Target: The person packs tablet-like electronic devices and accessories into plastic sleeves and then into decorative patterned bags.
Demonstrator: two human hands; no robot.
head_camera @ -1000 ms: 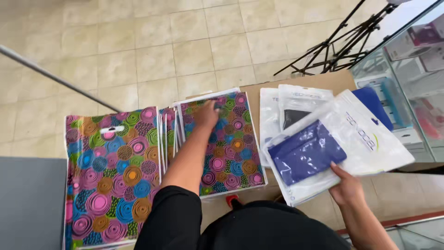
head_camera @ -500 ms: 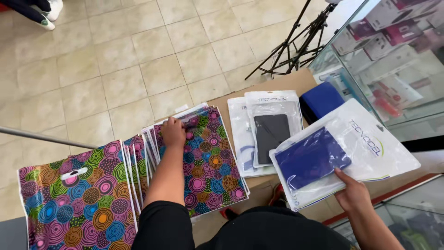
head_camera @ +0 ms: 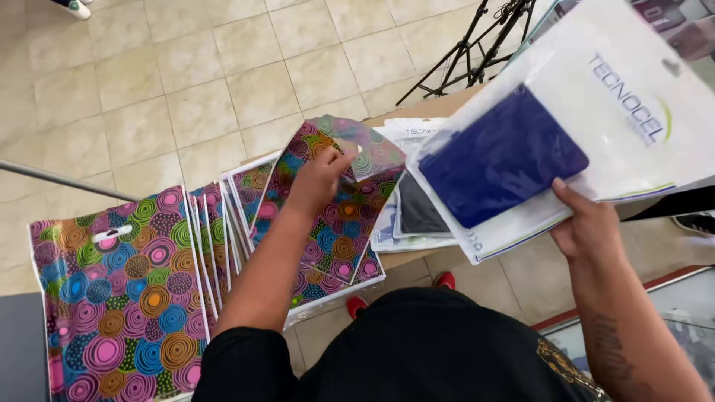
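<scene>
The patterned plastic bag (head_camera: 339, 201), covered in many-coloured circles, was lifted by its top edge off the fanned pile of matching bags (head_camera: 223, 216) that lay on the brown desk (head_camera: 417, 257); its upper part was tilted up and curled, while its lower end still met the pile. The left hand (head_camera: 322, 177) was pinched shut on that top edge, thumb against fingers, with the bare forearm running back to a black sleeve. Just to the right, raised above the desk, the right hand (head_camera: 585, 223) was clamped on the lower edge of a clear and white zip pouch (head_camera: 588, 97) that held a folded dark blue case (head_camera: 503, 156); a second flat pouch appeared to lie beneath it in the same grip, though the edges were hard to separate. Under that raised pouch, more clear pouches (head_camera: 413, 216) lay on the desk, one with a dark grey item inside, and they touched the right side of the bag pile. At the far left another large patterned bag (head_camera: 119, 298) with a cut-out handle lay flat, beside a grey surface (head_camera: 18, 346) at the corner. Beyond the desk stretched a beige tiled floor (head_camera: 186, 82), where the black legs of a tripod (head_camera: 469, 52) stood, and a thin metal rod (head_camera: 67, 181) crossed at the left.
</scene>
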